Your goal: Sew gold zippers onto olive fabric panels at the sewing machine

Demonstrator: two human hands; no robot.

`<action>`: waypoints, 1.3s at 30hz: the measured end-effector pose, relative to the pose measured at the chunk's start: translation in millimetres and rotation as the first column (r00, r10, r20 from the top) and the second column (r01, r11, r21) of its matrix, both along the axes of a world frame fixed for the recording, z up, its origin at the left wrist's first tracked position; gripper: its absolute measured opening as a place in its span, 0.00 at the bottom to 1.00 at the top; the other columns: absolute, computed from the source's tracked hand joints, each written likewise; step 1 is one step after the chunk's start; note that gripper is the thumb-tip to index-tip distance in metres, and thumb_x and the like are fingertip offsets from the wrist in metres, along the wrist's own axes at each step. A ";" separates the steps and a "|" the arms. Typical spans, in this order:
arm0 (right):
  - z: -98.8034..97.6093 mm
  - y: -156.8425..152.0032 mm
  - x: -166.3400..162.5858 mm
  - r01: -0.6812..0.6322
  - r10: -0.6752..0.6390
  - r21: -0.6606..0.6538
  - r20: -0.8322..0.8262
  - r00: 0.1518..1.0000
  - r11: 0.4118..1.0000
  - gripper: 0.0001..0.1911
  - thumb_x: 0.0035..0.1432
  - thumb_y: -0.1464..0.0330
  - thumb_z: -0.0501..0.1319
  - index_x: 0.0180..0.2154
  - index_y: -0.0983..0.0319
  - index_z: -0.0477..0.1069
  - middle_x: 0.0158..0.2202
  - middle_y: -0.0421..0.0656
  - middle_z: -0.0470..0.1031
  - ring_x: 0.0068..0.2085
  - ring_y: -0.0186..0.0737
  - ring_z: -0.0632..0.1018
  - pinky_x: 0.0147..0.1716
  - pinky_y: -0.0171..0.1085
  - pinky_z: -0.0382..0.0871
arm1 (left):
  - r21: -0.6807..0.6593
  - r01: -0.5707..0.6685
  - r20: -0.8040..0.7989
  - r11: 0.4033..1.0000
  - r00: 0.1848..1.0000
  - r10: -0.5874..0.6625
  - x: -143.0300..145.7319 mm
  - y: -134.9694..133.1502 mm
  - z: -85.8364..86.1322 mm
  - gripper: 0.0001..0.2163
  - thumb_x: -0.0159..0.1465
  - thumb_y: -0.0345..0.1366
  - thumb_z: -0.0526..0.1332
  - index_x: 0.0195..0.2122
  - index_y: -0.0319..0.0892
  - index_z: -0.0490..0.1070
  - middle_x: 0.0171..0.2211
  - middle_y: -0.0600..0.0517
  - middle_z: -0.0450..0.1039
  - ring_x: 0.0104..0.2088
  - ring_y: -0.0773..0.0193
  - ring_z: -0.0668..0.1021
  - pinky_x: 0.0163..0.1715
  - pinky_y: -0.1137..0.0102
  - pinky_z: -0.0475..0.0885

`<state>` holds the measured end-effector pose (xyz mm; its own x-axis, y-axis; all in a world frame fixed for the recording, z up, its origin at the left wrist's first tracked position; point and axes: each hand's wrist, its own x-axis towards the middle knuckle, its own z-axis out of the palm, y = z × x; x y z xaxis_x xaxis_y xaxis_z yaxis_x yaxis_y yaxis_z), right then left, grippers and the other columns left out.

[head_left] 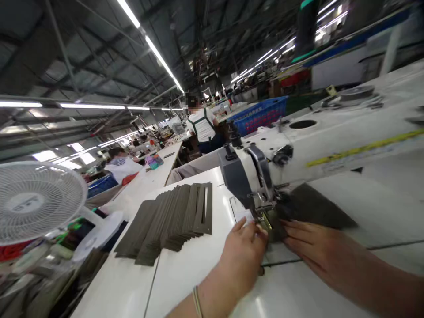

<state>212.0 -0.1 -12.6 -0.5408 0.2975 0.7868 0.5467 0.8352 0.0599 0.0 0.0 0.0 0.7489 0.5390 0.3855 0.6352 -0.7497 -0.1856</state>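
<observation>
Head view, sewing station. My left hand (243, 251) lies knuckles-up in front of the foot (265, 211), fingers curled in toward it. I cannot tell whether they pinch anything. A thin band circles that wrist.

My right hand (318, 251) is spread flat, fingers straight and close together, pressing on the piece (314, 207). This is 1 flat, matt, dark grey-olive sheet with straight edges. It lies on the table (198, 282) under the foot and runs off to the right beneath the machine's arm.

The machine (331, 141) is smooth off-white with a grey head and bright metal fittings at the needle. A yellow strip runs along its arm.

Left of my hands, well apart from them, a stack (172, 221) of like sheets is fanned out. Each is long and rectangular, the top 1 with a narrow slot. The table is glossy white.

At far left stands a round white wire-grille fan (36, 198). Behind are a blue lattice crate (261, 115) and a person (202, 126) in a white top.
</observation>
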 end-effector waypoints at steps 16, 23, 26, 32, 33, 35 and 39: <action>1.6 22.6 0.8 -0.002 0.009 -0.067 0.107 0.994 0.998 0.18 0.58 0.81 0.48 0.31 0.62 0.74 0.33 0.47 0.80 0.33 0.41 0.81 0.35 0.38 0.79 | -0.130 -0.060 -0.112 0.990 0.993 0.045 5.0 21.5 5.0 0.08 0.68 0.28 0.54 0.42 0.35 0.72 0.38 0.44 0.76 0.42 0.57 0.80 0.60 0.58 0.67; -3.1 24.9 2.1 0.026 -0.019 -0.060 0.108 0.994 0.998 0.18 0.61 0.79 0.48 0.33 0.62 0.75 0.35 0.48 0.80 0.34 0.41 0.81 0.34 0.37 0.78 | -0.173 -0.033 -0.057 0.984 0.998 0.024 1.2 21.2 5.1 0.05 0.67 0.28 0.58 0.42 0.35 0.73 0.42 0.43 0.77 0.48 0.56 0.78 0.62 0.59 0.64; -2.8 26.9 2.3 0.026 -0.021 -0.038 0.114 0.993 0.999 0.18 0.62 0.79 0.47 0.33 0.63 0.75 0.36 0.49 0.81 0.33 0.40 0.81 0.34 0.36 0.78 | -0.169 -0.042 -0.067 0.985 0.997 0.031 2.1 23.6 4.4 0.06 0.67 0.28 0.57 0.40 0.36 0.73 0.41 0.43 0.77 0.46 0.56 0.79 0.61 0.58 0.66; -6.2 30.2 3.8 0.034 -0.027 -0.045 0.138 0.990 0.998 0.18 0.63 0.77 0.47 0.34 0.63 0.76 0.37 0.49 0.81 0.34 0.41 0.81 0.34 0.37 0.78 | -0.181 -0.069 -0.091 0.981 0.994 0.053 2.6 23.3 7.6 0.06 0.67 0.27 0.58 0.41 0.36 0.73 0.42 0.44 0.77 0.46 0.58 0.79 0.60 0.60 0.67; -7.2 30.4 3.9 0.036 -0.029 -0.048 0.144 0.989 0.998 0.18 0.64 0.77 0.47 0.34 0.63 0.76 0.38 0.50 0.81 0.35 0.42 0.81 0.34 0.37 0.78 | -0.183 -0.072 -0.090 0.981 0.994 0.056 2.3 22.5 8.3 0.06 0.66 0.26 0.58 0.41 0.36 0.73 0.42 0.44 0.77 0.46 0.58 0.79 0.60 0.60 0.66; -8.5 30.4 4.1 0.038 -0.031 -0.045 0.153 0.988 0.998 0.18 0.63 0.77 0.47 0.35 0.64 0.76 0.38 0.51 0.81 0.35 0.42 0.81 0.34 0.37 0.78 | -0.182 -0.073 -0.083 0.981 0.995 0.059 1.8 21.3 8.8 0.06 0.65 0.26 0.58 0.41 0.37 0.73 0.43 0.44 0.77 0.46 0.59 0.79 0.61 0.60 0.65; -9.4 30.9 4.7 0.027 -0.019 -0.046 0.152 0.988 0.999 0.18 0.62 0.78 0.47 0.35 0.64 0.76 0.39 0.51 0.80 0.35 0.43 0.81 0.34 0.38 0.78 | -0.174 -0.086 -0.080 0.981 0.994 0.073 1.9 21.2 7.0 0.06 0.65 0.25 0.58 0.40 0.37 0.73 0.43 0.46 0.78 0.45 0.60 0.80 0.62 0.60 0.63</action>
